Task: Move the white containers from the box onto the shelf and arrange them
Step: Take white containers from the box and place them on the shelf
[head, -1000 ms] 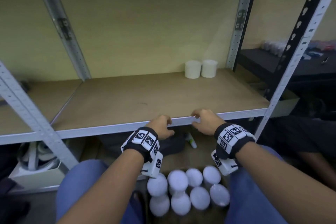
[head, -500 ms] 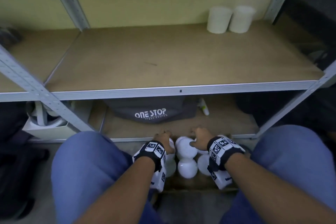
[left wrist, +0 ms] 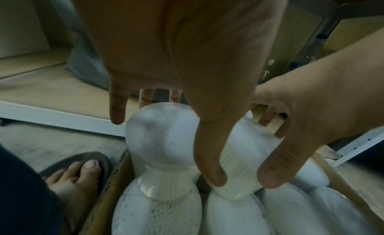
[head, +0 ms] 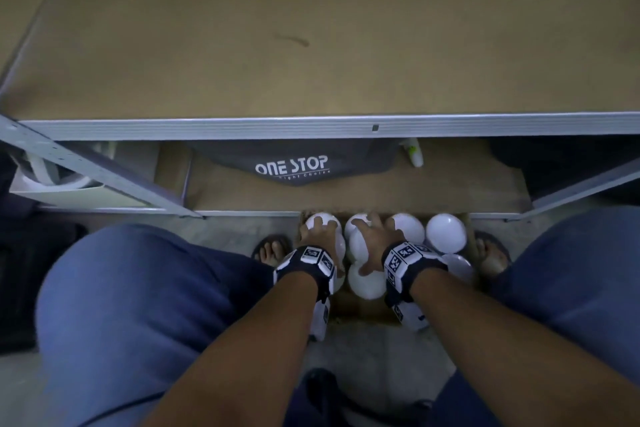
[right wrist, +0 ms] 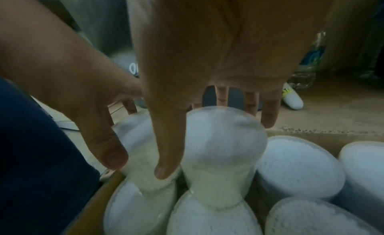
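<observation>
Early in the task, by the look of it: box (head: 465,218) on the floor holds many white containers (head: 445,232); visible shelf (head: 311,45) board bare. Left hand (head: 317,236) and right hand (head: 375,239) spread, each closing over a raised container; grip probably not complete, views blurred.

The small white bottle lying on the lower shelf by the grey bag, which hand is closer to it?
Right. The right hand reaches into the box below the bottle; the left hand sits farther left.
</observation>
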Demonstrator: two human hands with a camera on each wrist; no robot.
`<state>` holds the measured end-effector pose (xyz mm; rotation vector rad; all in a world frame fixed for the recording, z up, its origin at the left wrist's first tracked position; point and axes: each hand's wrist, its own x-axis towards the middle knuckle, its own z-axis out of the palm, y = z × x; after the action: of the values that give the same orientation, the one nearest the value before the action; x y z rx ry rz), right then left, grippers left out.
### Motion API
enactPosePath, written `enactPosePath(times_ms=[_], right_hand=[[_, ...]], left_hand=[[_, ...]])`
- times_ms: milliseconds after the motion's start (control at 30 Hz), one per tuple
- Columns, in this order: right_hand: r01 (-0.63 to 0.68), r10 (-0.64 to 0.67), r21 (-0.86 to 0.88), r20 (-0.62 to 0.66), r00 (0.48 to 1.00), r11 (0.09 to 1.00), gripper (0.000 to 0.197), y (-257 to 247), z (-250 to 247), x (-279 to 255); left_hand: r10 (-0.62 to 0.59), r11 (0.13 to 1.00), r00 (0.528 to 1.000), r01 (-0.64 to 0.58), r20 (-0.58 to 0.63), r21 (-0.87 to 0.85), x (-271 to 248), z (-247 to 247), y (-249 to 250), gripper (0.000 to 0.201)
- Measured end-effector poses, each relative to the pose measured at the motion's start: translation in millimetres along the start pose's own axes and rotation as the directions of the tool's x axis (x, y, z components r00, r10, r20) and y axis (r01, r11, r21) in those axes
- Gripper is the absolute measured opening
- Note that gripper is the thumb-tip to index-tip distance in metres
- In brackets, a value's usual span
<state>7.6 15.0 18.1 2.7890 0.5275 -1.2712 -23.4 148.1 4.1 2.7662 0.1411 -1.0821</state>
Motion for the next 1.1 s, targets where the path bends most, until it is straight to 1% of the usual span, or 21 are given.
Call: enactPosePath(times_ms=[67, 233, 333, 433, 500, 533, 600, 633, 667, 700, 733, 767, 833, 867, 900, 933, 1033, 1100], right_hand=[[-0.003, 0.003, -0.042, -0.007, 1.0, 0.999, 0.1, -6.1, 4.2, 5.3], [-0.074, 0.073, -0.039, -0.037, 0.997, 0.996, 0.088, -16.3, 8.5, 12.2], [-0.089, 0.089, -0.022, -0.019, 0.996, 0.996, 0.088, -15.8, 6.0, 11.8], [-0.097, 0.097, 0.023, 0.009, 0.995, 0.995, 0.092, -13.8, -2.1, 3.4], [-0.105, 0.104, 0.053, 0.016, 0.994, 0.993, 0.098, -12.5, -6.1, 1.8], [-0.099, 0.1, 0.086, -0.002, 0.995, 0.991, 0.103, -10.9, -7.6, 1.1], [-0.093, 0.096, 0.097, -0.035, 0.995, 0.991, 0.113, -11.2, -15.9, -7.7], [-0.085, 0.091, 0.1, -0.058, 0.994, 0.991, 0.108, -11.2, -20.3, -13.0], [-0.081, 0.091, 0.101, -0.097, 0.991, 0.992, 0.1, -11.3, -26.1, -19.7], [-0.086, 0.1, 0.114, -0.127, 0.987, 0.99, 0.092, -11.0, -32.8, -28.0], [-0.083, 0.103, 0.136, -0.146, 0.984, 0.987, 0.087, -10.1, -38.6, -34.8], [-0.078, 0.103, 0.159, -0.157, 0.982, 0.984, 0.084, -9.5, -49.1, -45.6], [-0.055, 0.09, 0.203, -0.165, 0.982, 0.978, 0.083, -6.7, -63.0, -55.7], [-0.041, 0.076, 0.199, -0.17, 0.982, 0.979, 0.086, -4.8, -71.4, -63.6], [-0.046, 0.078, 0.184, -0.17, 0.982, 0.982, 0.089, -3.5, -79.4, -73.6], [-0.037, 0.073, 0.179, -0.2, 0.977, 0.983, 0.09, -1.7, -87.1, -83.4], [-0.013, 0.051, 0.144, -0.261, 0.964, 0.989, 0.083, -0.9, -105.1, -115.4], [0.005, 0.041, 0.154, -0.293, 0.955, 0.988, 0.079, -0.4, -116.5, -138.3]], left_hand=[[-0.031, 0.997, 0.999, 0.033, 0.033, -0.063, 1.0, 3.5, -1.8, 0.105], [-0.038, 0.994, 0.997, 0.045, 0.071, -0.103, 5.5, 4.0, -7.5, 0.096], [-0.047, 0.995, 0.995, 0.055, 0.086, -0.088, 3.4, 0.0, -6.1, 0.097], [-0.009, 0.998, 0.995, 0.015, 0.099, -0.061, -2.8, -6.3, -1.9, 0.101], [-0.002, 0.999, 0.999, 0.004, 0.054, -0.04, -7.0, -12.1, 0.6, 0.103], [0.001, 0.999, 1.0, 0.0, 0.029, -0.054, -13.0, -18.7, 3.1, 0.101], [0.032, 0.998, 0.999, -0.032, -0.001, -0.053, -19.3, -28.4, 9.4, 0.09], [0.048, 0.998, 0.998, -0.049, -0.027, -0.048, -22.7, -33.7, 12.9, 0.082], [0.051, 0.997, 0.997, -0.053, -0.05, -0.05, -29.4, -41.6, 16.0, 0.078], [0.045, 0.997, 0.996, -0.049, -0.078, -0.056, -32.5, -48.0, 17.2, 0.077], [0.046, 0.996, 0.997, -0.05, -0.069, -0.067, -40.9, -57.0, 19.5, 0.079], [0.06, 0.993, 0.994, -0.068, -0.087, -0.094, -46.2, -64.9, 20.2, 0.082], [0.057, 0.986, 0.995, -0.069, -0.088, -0.151, -56.6, -81.1, 19.8, 0.091], [0.063, 0.984, 0.993, -0.079, -0.097, -0.162, -65.1, -91.0, 20.1, 0.094], [0.082, 0.983, 0.989, -0.101, -0.126, -0.151, -69.5, -98.4, 20.3, 0.095], [0.089, 0.984, 0.986, -0.109, -0.143, -0.142, -76.8, -106.7, 20.4, 0.094], [0.157, 0.979, 0.968, -0.179, -0.194, -0.101, -101.2, -129.2, 18.7, 0.094], [0.2, 0.973, 0.953, -0.22, -0.228, -0.065, -121.7, -145.7, 18.9, 0.095]])
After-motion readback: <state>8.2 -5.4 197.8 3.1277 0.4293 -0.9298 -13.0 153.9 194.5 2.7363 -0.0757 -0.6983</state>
